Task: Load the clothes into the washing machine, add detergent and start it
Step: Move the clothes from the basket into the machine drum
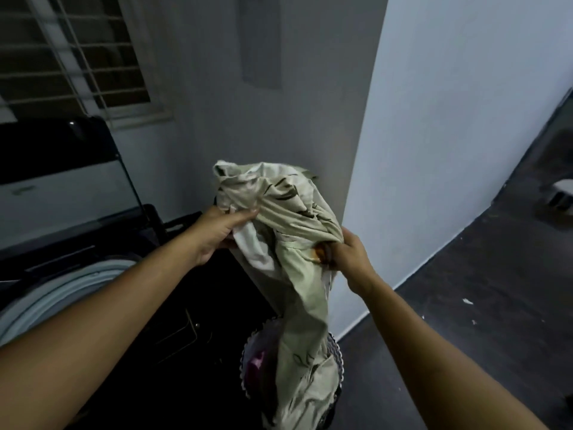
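Gripping bunched top of the pale printed garment (pixel 288 212) in left hand (pixel 217 234), fingers curled under, thumb pressed flat on the fold. Pinching a twisted fold of it in right hand (pixel 350 256), fingers closed tight round the cloth. Holding it raised between both hands, likely to gather slack and pull the long tail clear. Hangs down below right hand into the laundry basket (pixel 339 352), so not fully out yet. Reads as mid-transfer, early in loading. Needs a swing out past left hand to the washing machine (pixel 173 305): shows tub rim (pixel 62 283) open under left forearm, lid (pixel 62 150) propped upright beyond it, ready to receive. No detergent visible. Worth watching tail for snag on basket edge or drag over machine top.
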Motion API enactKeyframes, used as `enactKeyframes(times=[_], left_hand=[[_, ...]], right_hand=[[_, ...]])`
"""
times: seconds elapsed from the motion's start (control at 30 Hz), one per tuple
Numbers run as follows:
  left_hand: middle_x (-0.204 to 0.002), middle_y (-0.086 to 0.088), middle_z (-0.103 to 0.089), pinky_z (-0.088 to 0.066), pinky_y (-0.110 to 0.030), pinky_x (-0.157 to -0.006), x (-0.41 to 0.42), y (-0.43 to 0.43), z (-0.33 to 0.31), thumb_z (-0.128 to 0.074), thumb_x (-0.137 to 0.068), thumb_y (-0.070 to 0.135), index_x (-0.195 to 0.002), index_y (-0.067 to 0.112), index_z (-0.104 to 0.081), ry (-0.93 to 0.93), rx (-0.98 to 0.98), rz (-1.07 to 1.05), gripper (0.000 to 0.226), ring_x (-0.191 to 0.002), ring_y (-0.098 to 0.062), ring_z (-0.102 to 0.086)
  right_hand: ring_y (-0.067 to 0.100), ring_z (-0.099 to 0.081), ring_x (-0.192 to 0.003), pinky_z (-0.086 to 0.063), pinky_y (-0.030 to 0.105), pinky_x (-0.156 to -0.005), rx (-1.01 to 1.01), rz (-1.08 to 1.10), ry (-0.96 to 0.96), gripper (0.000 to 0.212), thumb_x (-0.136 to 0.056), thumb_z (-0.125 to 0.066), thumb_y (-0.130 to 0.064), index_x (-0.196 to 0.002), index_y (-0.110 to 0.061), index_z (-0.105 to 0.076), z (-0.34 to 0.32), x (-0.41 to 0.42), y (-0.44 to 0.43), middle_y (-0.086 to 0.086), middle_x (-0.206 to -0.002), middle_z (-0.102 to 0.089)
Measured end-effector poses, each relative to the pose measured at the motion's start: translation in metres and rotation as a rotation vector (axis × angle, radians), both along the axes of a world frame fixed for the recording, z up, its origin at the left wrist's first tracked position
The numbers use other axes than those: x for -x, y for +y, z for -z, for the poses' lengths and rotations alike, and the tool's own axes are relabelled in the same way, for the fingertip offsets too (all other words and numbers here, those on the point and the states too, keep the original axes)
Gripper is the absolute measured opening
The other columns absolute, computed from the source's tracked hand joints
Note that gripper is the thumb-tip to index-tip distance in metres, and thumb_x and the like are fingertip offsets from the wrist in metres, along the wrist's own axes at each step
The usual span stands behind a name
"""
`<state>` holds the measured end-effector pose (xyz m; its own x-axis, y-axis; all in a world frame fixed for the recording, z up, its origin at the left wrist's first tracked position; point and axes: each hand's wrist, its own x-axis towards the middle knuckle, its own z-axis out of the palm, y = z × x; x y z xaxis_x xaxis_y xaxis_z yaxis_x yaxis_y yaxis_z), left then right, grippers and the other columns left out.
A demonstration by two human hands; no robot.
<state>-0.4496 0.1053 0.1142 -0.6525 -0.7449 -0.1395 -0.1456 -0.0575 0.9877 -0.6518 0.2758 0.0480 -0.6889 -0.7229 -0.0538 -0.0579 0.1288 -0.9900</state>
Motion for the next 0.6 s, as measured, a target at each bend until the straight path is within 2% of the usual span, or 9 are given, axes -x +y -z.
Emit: enactKeyframes(times=[0.1, 0.2, 0.27, 0.33, 0.4, 0.43, 0.47, 0.53, 0.6], left_hand=[[-0.104, -0.007, -0.076, -0.056, -0.042, -0.088, -0.013, -0.012, 0.007, -0.073, -0.086, 0.041, -0.113, 0.015, -0.069, -0.227, 0.037, 0.037, 0.038, -0.096, -0.022, -0.071], [-0.096, -0.006, -0.075, -0.053, -0.035, -0.076, -0.022, -0.025, 0.012, -0.073, -0.087, 0.041, -0.105, 0.016, -0.068, -0.423, 0.076, 0.107, 0.032, -0.089, -0.02, -0.07], [-0.091, -0.003, -0.073, -0.047, -0.03, -0.072, -0.024, -0.031, 0.012, -0.073, -0.085, 0.038, -0.093, 0.016, -0.068, -0.554, 0.222, 0.124, 0.024, -0.085, -0.021, -0.068], [-0.086, -0.002, -0.07, -0.049, -0.03, -0.07, -0.021, -0.037, 0.008, -0.073, -0.078, 0.032, -0.085, 0.016, -0.068, -0.584, 0.461, -0.02, 0.018, -0.082, -0.022, -0.065], [-0.099, 0.001, -0.068, -0.054, -0.034, -0.082, -0.013, -0.037, -0.002, -0.074, -0.08, 0.031, -0.099, 0.022, -0.065, -0.468, 0.676, -0.196, 0.023, -0.092, -0.02, -0.065], [-0.108, 0.001, -0.066, -0.054, -0.036, -0.088, -0.008, -0.035, -0.007, -0.077, -0.079, 0.035, -0.109, 0.023, -0.061, -0.343, 0.737, -0.194, 0.037, -0.098, -0.019, -0.064], [-0.118, 0.001, -0.063, -0.053, -0.036, -0.094, -0.002, -0.031, -0.014, -0.081, -0.073, 0.043, -0.119, 0.024, -0.055, -0.218, 0.767, -0.112, 0.056, -0.106, -0.017, -0.062], [-0.135, 0.008, -0.055, -0.045, -0.027, -0.106, 0.01, -0.014, -0.028, -0.087, -0.063, 0.054, -0.136, 0.026, -0.045, -0.054, 0.778, 0.131, 0.089, -0.124, -0.007, -0.054], [-0.137, 0.017, -0.057, -0.041, -0.02, -0.108, 0.023, 0.005, -0.031, -0.093, -0.058, 0.05, -0.138, 0.027, -0.051, -0.019, 0.705, 0.266, 0.094, -0.127, 0.004, -0.052]], right_hand=[[0.008, -0.061, -0.064, -0.049, 0.021, -0.052, 0.069, 0.064, 0.036, 0.029, -0.087, -0.043, 0.003, -0.098, -0.008, -0.067, -0.026, 0.008, -0.001, 0.001, -0.079, -0.068], [0.015, -0.058, -0.07, -0.049, 0.028, -0.056, 0.104, 0.102, 0.067, 0.023, -0.085, -0.046, 0.0, -0.098, -0.004, -0.064, -0.043, 0.016, -0.006, 0.008, -0.082, -0.066], [0.018, -0.056, -0.073, -0.048, 0.033, -0.059, 0.105, 0.12, 0.093, 0.021, -0.082, -0.047, -0.002, -0.095, -0.005, -0.064, -0.052, 0.019, -0.009, 0.009, -0.083, -0.066], [0.018, -0.055, -0.073, -0.046, 0.033, -0.06, 0.12, 0.154, 0.097, 0.02, -0.081, -0.047, -0.005, -0.093, -0.006, -0.063, -0.061, 0.02, -0.011, 0.007, -0.081, -0.065], [0.018, -0.054, -0.073, -0.045, 0.031, -0.059, 0.138, 0.189, 0.093, 0.02, -0.082, -0.046, -0.006, -0.093, -0.005, -0.063, -0.072, 0.019, -0.015, 0.005, -0.08, -0.063], [0.018, -0.053, -0.073, -0.044, 0.031, -0.059, 0.146, 0.199, 0.088, 0.02, -0.083, -0.046, -0.006, -0.094, -0.004, -0.063, -0.079, 0.018, -0.017, 0.005, -0.079, -0.063], [0.018, -0.053, -0.073, -0.044, 0.031, -0.059, 0.157, 0.191, 0.088, 0.021, -0.083, -0.046, -0.006, -0.095, -0.003, -0.063, -0.085, 0.016, -0.02, 0.006, -0.08, -0.062], [0.019, -0.054, -0.073, -0.045, 0.03, -0.058, 0.181, 0.13, 0.104, 0.024, -0.083, -0.045, -0.004, -0.097, 0.0, -0.063, -0.098, 0.007, -0.026, 0.008, -0.08, -0.063], [0.016, -0.053, -0.069, -0.044, 0.025, -0.053, 0.219, 0.048, 0.132, 0.02, -0.083, -0.044, 0.0, -0.092, 0.0, -0.062, -0.112, -0.008, -0.034, 0.006, -0.076, -0.06]])
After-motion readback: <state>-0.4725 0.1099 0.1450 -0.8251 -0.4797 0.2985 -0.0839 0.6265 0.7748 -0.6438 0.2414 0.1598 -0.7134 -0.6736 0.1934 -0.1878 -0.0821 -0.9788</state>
